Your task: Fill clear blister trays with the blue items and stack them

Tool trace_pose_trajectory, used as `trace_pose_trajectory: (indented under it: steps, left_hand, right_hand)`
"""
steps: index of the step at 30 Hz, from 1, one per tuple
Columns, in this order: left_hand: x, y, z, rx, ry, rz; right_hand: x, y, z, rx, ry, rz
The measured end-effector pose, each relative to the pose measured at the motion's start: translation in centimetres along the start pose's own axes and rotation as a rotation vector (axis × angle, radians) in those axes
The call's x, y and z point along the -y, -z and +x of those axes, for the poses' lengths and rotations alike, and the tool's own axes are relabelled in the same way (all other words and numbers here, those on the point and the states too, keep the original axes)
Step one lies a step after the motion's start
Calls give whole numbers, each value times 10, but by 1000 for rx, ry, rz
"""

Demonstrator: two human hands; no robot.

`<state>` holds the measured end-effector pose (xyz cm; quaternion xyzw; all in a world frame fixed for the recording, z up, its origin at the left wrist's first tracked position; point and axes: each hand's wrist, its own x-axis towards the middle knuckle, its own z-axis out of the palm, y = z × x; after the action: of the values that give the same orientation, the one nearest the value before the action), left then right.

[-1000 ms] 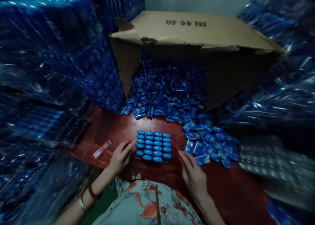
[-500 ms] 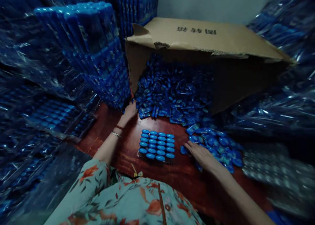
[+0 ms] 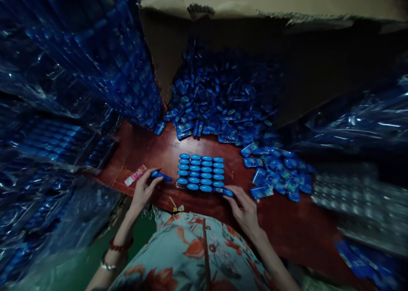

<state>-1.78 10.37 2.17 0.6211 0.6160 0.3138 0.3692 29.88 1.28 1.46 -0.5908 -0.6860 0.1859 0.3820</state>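
Note:
On the red-brown table a tray of blue capsule-shaped containers (image 3: pixel 200 168) stands in neat rows in front of me. My left hand (image 3: pixel 145 189) pinches a small blue container (image 3: pixel 161 176) just left of the tray. At the tray's front right corner, my right hand (image 3: pixel 242 206) grips another blue container (image 3: pixel 225 191), whose end touches or lies close to the front row. A loose pile of blue containers (image 3: pixel 277 172) lies to the right, beyond my right hand. Beside my left hand is a pink and white packet (image 3: pixel 135 175).
A torn cardboard box (image 3: pixel 255 40) opens toward me, with a heap of blue containers (image 3: pixel 210 104) spilling out. Plastic-wrapped stacks (image 3: pixel 54 91) rise on the left. Clear empty trays (image 3: pixel 360 202) are stacked at the right, near blue packages (image 3: pixel 366 261).
My left hand has come back from the box's left edge with a blue container. My right hand has moved left from the loose pile to the tray corner, holding one. The view tilts further down.

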Motion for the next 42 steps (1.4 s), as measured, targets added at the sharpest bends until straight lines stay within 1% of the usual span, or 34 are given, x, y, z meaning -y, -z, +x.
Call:
trace_pose_trajectory:
  steps: [2,3,4,6,8,10,11,14,16,19,20,22,25,27,29,34,36,38,40,42]
  left_hand:
    - [-7,-9,-20,-44,50,-83]
    - [-10,-15,-27,-67,54,-103]
    - [-12,-20,-33,-86,36,-105]
    - [-11,-31,-40,-90,-63,-66]
    - [-8,-39,-41,-32,-216,-7]
    - [-3,-43,-38,67,-375,52]
    - [-1,-44,-36,117,-431,93]
    - [-1,-43,-30,221,-545,287]
    - [-6,-41,-26,254,-607,415]
    - [-17,-38,-21,293,-671,533]
    - [-21,-38,-21,307,-679,563]
    - [-25,-37,-20,338,-689,623]
    - [-25,-37,-20,367,-698,672]
    - [-23,-37,-21,350,-688,653]
    - [-19,-35,-22,340,-648,606]
    - [-7,-30,-27,405,-432,434]
    - [-2,-30,-29,376,-428,448]
    - [0,-32,-32,314,-480,546]
    - [1,-36,-37,224,-520,645]
    - [1,-39,-43,113,-541,654]
  right_hand:
    - [-1,-8,-3,36,111,-93]
    - [-2,-10,-3,68,151,-147]
    - [-3,-10,-3,103,175,-199]
    - [-5,-8,-1,169,190,-294]
    - [-5,-4,2,235,217,-392]
    - [-3,-1,6,289,255,-485]
    - [-2,0,7,316,267,-518]
    - [2,0,12,387,269,-575]
    - [5,0,15,418,272,-615]
    - [5,-3,17,430,319,-673]
    - [4,-4,16,408,337,-690]
    - [1,-8,12,313,353,-714]
    - [-6,-12,4,180,298,-717]
    - [-9,-13,-1,161,253,-686]
    - [-12,-13,-3,166,226,-644]
    - [-16,-13,-1,178,192,-571]
    - [-16,-16,2,182,193,-530]
    - [-15,-19,3,174,191,-486]
    - [-15,-23,4,151,169,-455]
    - [-14,-28,4,102,124,-421]
